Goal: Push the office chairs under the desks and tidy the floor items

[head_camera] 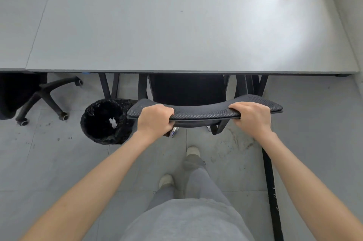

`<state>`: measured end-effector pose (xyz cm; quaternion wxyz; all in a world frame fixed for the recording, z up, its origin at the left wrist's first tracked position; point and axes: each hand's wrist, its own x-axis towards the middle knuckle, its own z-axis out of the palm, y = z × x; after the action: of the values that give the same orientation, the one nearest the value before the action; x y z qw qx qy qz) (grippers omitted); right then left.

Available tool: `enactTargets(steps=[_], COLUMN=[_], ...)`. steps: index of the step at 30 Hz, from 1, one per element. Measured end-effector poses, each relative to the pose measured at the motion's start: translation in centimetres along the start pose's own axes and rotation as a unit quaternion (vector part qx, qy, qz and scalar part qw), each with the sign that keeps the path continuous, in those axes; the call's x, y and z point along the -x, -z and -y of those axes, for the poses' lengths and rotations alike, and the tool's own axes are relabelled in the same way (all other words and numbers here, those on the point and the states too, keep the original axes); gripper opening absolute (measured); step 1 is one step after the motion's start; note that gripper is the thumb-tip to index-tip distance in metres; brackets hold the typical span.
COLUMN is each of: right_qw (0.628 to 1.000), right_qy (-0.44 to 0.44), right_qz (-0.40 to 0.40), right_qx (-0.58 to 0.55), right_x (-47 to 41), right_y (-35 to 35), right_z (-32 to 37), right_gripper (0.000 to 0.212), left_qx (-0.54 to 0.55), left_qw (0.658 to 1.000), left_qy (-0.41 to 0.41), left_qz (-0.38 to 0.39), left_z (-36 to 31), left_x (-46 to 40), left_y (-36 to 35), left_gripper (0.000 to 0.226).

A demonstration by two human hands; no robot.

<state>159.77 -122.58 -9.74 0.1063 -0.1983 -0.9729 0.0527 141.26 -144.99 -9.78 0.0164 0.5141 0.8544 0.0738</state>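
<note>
An office: long grey desk [176, 24], wheeled office chairs [204, 112], lined waste bin [104, 120].

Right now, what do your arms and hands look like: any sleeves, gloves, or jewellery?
Both forearms are bare up to the picture's edge, with no sleeves in view. The left hand and right hand have no gloves, and I see no rings, watch or bracelet on either wrist. Lower down, a grey top, grey trousers and pale shoes show.
</note>
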Motion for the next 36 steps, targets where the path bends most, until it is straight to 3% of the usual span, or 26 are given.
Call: enactTargets(steps=[3, 8, 15, 22, 27, 30, 33, 36], right_qw=[1.0, 0.998, 0.999, 0.998, 0.994, 0.985, 0.982, 0.974], right_qy=[-0.017, -0.038, -0.029, -0.043, -0.022, -0.005, 0.026, 0.028], right_qz=[0.02, 0.032, 0.029, 0.044, 0.101, 0.157, 0.166, 0.102], right_qx=[-0.009, -0.023, -0.014, -0.01, -0.047, -0.075, -0.089, -0.2], right_x=[-4.2, -8.1, -8.3, -8.3, -8.2, -8.0, -7.4, -5.5], right_y=[-0.3, -1.2, -1.7, -1.2, 0.2, 1.3, 2.2, 2.8], right_z=[-1.9, -2.6, -2.3, -2.1, -2.3, -2.3, -1.0, 2.2], right_gripper=[0.017, 0.024, 0.028, 0.025, 0.023, 0.032, 0.035, 0.034], left_qx=[0.03, 0.038, 0.053, 0.044, 0.038, 0.097, 0.241, 0.387], left_qw=[0.998, 0.995, 0.996, 0.993, 0.99, 0.981, 0.963, 0.895], left_qy=[0.05, 0.07, 0.062, 0.08, 0.078, 0.068, 0.096, 0.213], left_qz=[0.03, 0.054, 0.039, 0.071, 0.109, 0.15, 0.072, -0.068], left_z=[0.6, 2.5, 3.6, 3.1, 3.0, 2.8, 1.9, 0.2], left_x=[-4.2, -8.8, -9.1, -9.2, -9.2, -8.7, -5.8, -0.8], left_y=[0.3, 1.3, 1.4, 1.7, 2.3, 3.4, 4.6, 5.3], left_gripper=[0.01, 0.013, 0.012, 0.018, 0.024, 0.03, 0.028, 0.022])
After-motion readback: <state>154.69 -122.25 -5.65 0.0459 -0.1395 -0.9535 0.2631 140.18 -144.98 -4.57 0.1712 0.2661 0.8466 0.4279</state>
